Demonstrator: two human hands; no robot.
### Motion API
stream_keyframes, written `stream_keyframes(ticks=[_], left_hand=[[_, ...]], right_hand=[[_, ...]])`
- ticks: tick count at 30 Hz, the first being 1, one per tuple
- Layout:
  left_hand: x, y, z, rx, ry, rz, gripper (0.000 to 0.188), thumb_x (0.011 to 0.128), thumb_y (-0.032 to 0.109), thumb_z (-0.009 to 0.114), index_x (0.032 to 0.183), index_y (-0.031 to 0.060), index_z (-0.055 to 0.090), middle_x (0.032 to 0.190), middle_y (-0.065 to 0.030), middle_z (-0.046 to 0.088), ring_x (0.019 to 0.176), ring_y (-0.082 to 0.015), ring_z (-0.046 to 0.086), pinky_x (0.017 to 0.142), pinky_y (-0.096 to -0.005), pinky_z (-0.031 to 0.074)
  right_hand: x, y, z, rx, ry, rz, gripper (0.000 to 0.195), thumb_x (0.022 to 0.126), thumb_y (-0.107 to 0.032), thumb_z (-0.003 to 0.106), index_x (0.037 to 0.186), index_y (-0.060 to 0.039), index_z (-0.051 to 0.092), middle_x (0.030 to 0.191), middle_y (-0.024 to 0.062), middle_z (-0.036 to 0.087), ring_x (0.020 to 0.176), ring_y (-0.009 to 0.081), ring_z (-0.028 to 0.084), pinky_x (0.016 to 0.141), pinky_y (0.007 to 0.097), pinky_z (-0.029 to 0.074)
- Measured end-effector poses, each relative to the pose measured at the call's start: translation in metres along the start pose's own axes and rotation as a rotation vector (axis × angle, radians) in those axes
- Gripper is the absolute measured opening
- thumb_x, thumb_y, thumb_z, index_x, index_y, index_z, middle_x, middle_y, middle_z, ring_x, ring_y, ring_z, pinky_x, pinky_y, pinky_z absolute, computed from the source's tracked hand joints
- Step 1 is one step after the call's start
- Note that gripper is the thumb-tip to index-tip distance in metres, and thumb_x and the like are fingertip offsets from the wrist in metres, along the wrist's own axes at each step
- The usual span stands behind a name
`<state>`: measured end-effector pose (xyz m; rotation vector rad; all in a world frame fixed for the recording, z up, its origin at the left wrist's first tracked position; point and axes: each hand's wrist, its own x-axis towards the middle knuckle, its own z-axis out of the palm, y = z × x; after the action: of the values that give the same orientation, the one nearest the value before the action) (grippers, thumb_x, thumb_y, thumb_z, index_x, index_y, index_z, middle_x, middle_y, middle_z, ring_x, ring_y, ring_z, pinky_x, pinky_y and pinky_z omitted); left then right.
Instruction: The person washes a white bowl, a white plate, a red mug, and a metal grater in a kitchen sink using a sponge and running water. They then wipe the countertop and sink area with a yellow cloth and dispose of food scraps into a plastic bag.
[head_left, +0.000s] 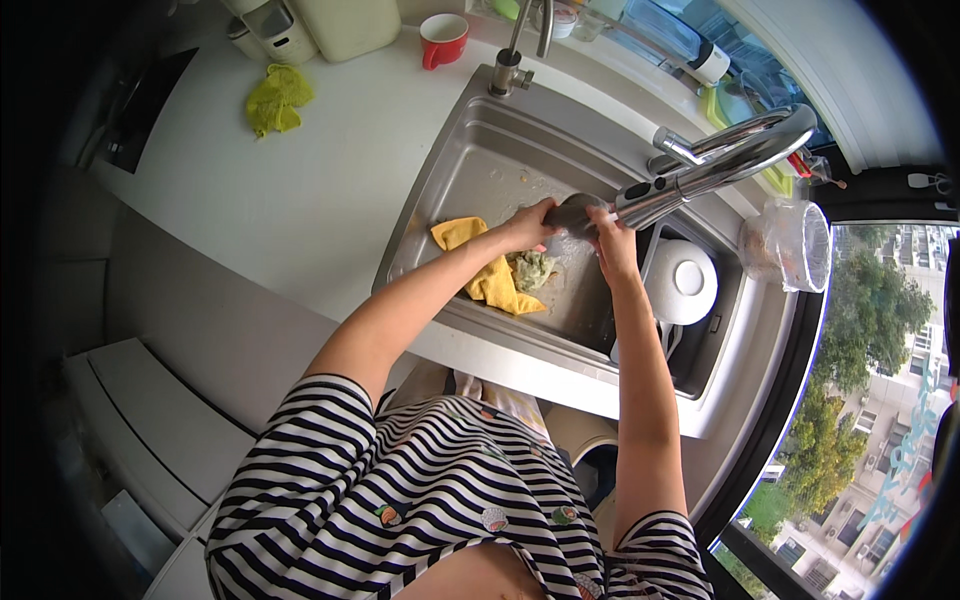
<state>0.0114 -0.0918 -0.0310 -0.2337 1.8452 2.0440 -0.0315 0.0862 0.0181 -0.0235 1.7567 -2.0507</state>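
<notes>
My left hand (529, 226) and my right hand (613, 244) grip a dark grey, rounded object (576, 212) from its two sides. It is held over the stainless steel sink (480, 176), just by the outlet of the chrome pull-out faucet (720, 169). Its exact kind is hard to tell, and fingers hide part of it. Below my left forearm a yellow cloth (499, 289) lies crumpled in the basin. Beside that cloth is a pale green, wadded cloth or scrubber (534, 270). Wet spots and small food scraps dot the basin floor.
An upturned white bowl (681, 281) rests in the dark side basin (709, 352). A slim second tap (510, 71) rises at the sink's back corner. On the counter (330, 187) are a red mug (444, 40) and a yellow-green cloth (277, 100). A plastic-lined container (784, 244) stands by the window.
</notes>
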Motion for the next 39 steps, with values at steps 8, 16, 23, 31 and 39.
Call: stream_keyframes(ticks=[8,16,23,31,39], left_hand=[[0.005,0.039,0.000,0.294,0.031,0.044,0.042,0.068,0.004,0.063,0.110,0.0017,0.059,0.095,-0.0113,0.066,0.079,-0.0181,0.065,0.065,-0.0302,0.053],[-0.012,0.041,-0.017,1.149,-0.074,0.368,0.075,0.069,0.003,0.067,0.140,0.0088,0.042,0.125,-0.0174,0.057,0.105,-0.0318,0.060,0.088,-0.0371,0.052],[-0.012,0.002,-0.005,1.247,-0.226,0.467,0.070,0.072,0.011,0.072,0.133,0.0019,0.037,0.126,-0.0204,0.053,0.116,-0.0339,0.054,0.090,-0.0413,0.051],[-0.017,-0.048,0.019,0.991,0.050,0.166,0.029,0.074,0.012,0.065,0.096,-0.0042,0.056,0.081,-0.0237,0.066,0.079,-0.0381,0.067,0.068,-0.0452,0.055],[-0.019,-0.039,0.030,0.642,0.023,-0.291,0.020,0.073,0.015,0.061,0.078,-0.0028,0.068,0.078,-0.0243,0.068,0.076,-0.0332,0.069,0.066,-0.0409,0.054]], right_hand=[[-0.024,0.035,-0.024,0.251,-0.065,0.427,0.078,0.084,-0.052,0.064,0.144,-0.0105,0.035,0.146,0.0108,0.040,0.130,0.0318,0.043,0.104,0.0518,0.032],[0.000,0.016,0.016,-0.153,-0.265,0.561,0.019,0.082,-0.019,0.074,0.081,-0.0070,0.059,0.068,-0.0004,0.055,0.054,0.0079,0.044,0.044,0.0218,0.029],[0.013,0.022,0.037,-1.142,-0.506,0.335,0.027,0.069,-0.029,0.077,0.078,-0.0069,0.063,0.066,0.0075,0.059,0.057,0.0214,0.056,0.051,0.0350,0.044],[-0.008,0.049,0.044,-1.782,-0.414,0.093,0.018,0.078,-0.019,0.060,0.086,-0.0091,0.072,0.091,0.0133,0.071,0.086,0.0289,0.070,0.071,0.0385,0.056],[-0.015,0.053,0.032,-1.930,-0.531,-0.350,0.011,0.079,-0.015,0.059,0.075,-0.0112,0.069,0.075,0.0105,0.070,0.069,0.0251,0.070,0.058,0.0358,0.056]])
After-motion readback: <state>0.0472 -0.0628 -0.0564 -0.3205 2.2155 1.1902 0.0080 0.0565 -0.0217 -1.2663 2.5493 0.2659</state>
